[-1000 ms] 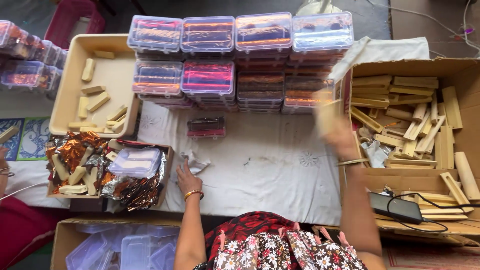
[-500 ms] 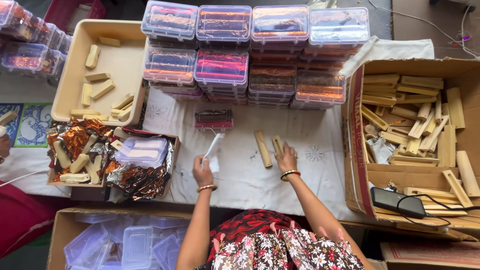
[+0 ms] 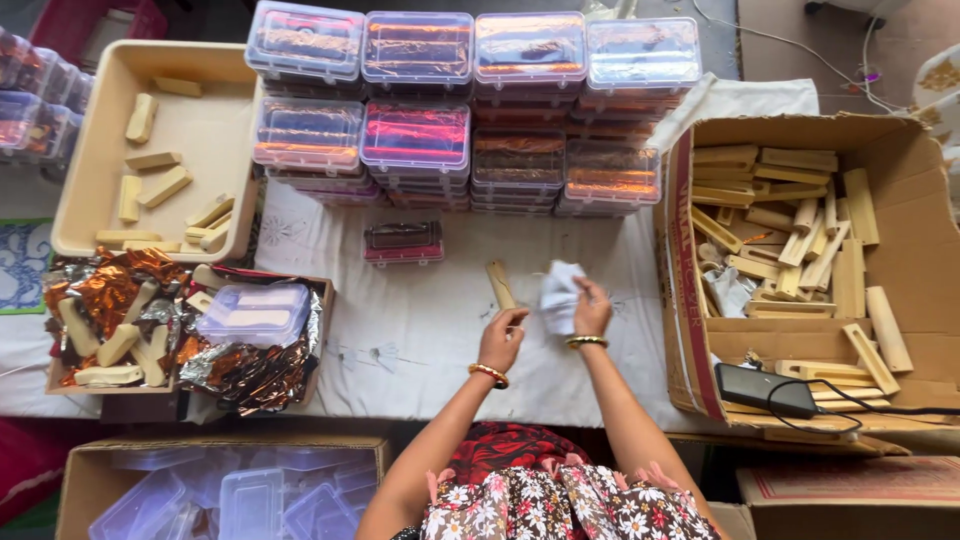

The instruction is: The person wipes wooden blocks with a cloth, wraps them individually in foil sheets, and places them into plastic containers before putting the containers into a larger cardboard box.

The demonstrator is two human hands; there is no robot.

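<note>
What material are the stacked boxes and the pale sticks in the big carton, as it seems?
Boxes: clear, glossy plastic, probably; the contents show through and the lids reflect light. Sticks: likely bare wood or bamboo; pale tan, matte, cut blocky. Carton: brown cardboard.

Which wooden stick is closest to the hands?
The lone wooden stick lying on the white cloth, just above the left hand. All the other sticks sit in the cardboard box, the beige tray or the foil-lined box.
</note>
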